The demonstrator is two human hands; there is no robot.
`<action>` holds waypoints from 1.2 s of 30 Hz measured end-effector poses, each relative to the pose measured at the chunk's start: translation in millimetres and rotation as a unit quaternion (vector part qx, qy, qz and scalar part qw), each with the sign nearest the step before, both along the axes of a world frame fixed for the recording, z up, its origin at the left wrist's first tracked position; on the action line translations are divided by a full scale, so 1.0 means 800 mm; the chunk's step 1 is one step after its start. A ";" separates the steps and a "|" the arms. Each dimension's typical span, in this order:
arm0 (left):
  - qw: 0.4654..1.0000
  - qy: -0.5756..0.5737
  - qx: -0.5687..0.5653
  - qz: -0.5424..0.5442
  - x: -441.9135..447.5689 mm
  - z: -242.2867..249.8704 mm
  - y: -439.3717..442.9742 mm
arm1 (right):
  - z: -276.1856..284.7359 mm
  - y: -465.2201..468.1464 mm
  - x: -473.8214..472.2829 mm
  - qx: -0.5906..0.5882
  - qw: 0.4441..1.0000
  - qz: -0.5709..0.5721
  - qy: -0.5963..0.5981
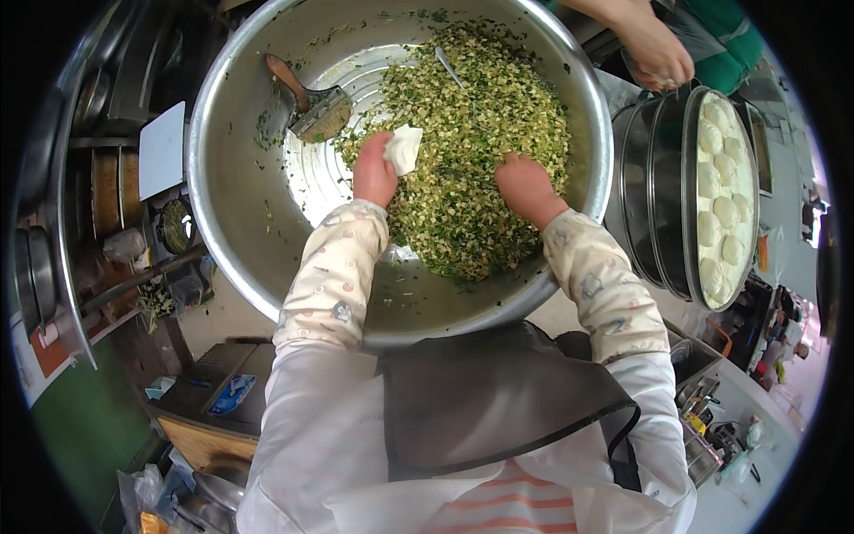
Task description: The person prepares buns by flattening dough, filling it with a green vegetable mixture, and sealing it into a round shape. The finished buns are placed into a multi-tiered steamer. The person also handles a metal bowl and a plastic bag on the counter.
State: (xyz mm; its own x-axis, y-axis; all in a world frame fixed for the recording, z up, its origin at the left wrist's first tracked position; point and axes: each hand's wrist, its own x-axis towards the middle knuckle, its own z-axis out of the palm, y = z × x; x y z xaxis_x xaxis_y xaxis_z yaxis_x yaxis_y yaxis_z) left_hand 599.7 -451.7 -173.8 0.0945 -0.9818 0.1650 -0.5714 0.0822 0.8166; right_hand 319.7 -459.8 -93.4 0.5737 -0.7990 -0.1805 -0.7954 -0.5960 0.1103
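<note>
A large metal basin (230, 140) lies before me, with chopped green and pale filling (460, 220) heaped over its right side. My left hand (375, 170) pinches a thin white dough wrapper (404, 149) above the filling's left edge. My right hand (527, 187) is closed around the end of a thin metal utensil (467, 177), perhaps a spoon, whose far end is sunk in the filling. Farther up the heap, a light-coloured spoon handle (450, 67) sticks out. A broad scraper (324, 113) with a wooden handle rests in the basin's left part.
Stacked round steamers (657, 193) stand right of the basin; several pale buns (726, 212) fill the top one. Another person's hand (657, 57) hovers at their upper edge. A white board (162, 151) and a metal-railed shelf (67, 200) are at left.
</note>
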 end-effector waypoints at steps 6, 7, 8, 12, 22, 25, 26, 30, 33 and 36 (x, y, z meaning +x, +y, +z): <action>1.000 -0.003 -0.015 0.002 -0.014 -0.026 -0.051 | 0.016 0.005 0.055 0.173 0.984 -0.031 -0.026; 0.999 -0.029 -0.004 -0.017 -0.016 -0.037 -0.055 | -0.009 0.005 0.053 0.167 0.983 0.007 -0.073; 0.997 -0.057 0.005 -0.047 -0.015 -0.049 -0.059 | -0.041 0.000 0.063 0.201 0.972 -0.071 -0.095; 0.998 0.024 0.021 -0.055 -0.022 -0.047 -0.050 | -0.136 -0.039 0.065 0.485 0.840 -0.016 -0.243; 0.984 0.110 -0.091 0.110 -0.052 -0.023 -0.023 | -0.015 0.055 0.162 0.165 0.915 -0.175 -0.325; 0.811 0.516 0.093 0.258 -0.095 0.038 -0.029 | 0.021 0.080 0.171 0.108 0.944 -0.215 -0.226; 0.815 0.506 0.076 0.271 -0.100 0.009 -0.040 | 0.016 0.082 0.162 0.010 0.966 -0.172 -0.194; 0.571 0.767 0.167 0.240 -0.102 0.029 -0.042 | 0.054 0.077 0.104 -0.047 0.983 -0.118 -0.136; 0.467 0.853 0.212 0.096 -0.089 0.032 -0.028 | 0.058 0.072 0.042 0.046 0.889 -0.255 -0.379; 0.465 0.845 0.255 0.072 -0.089 0.028 -0.019 | 0.017 0.079 0.014 0.193 0.775 -0.242 -0.551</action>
